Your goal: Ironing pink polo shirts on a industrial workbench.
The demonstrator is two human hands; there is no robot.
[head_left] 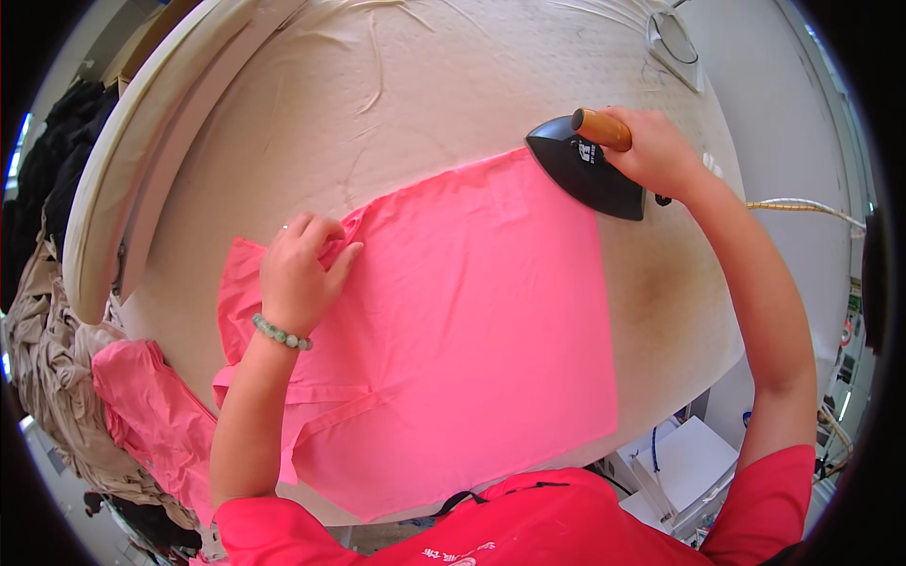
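Note:
A bright pink garment (472, 311) lies spread over the pale padded ironing table (453, 75), its right part fairly flat, its left part bunched with a strap-like band. My right hand (656, 151) is wrapped round the wooden handle of a black iron (590, 174). The iron rests at the garment's far right corner, partly on the pink cloth and partly over the table cover. My left hand (307, 259), with a beaded bracelet on the wrist, touches the garment's far left edge. Its fingers are curled on a fold of the cloth there.
A long padded ironing arm (142, 141) curves along the left. Beige cloth (57, 368) and black cloth (71, 141) hang beyond it. A metal iron rest (674, 47) stands at the far right. A pale cord (802, 206) runs off to the right. White boxes (694, 462) sit below the table's right edge.

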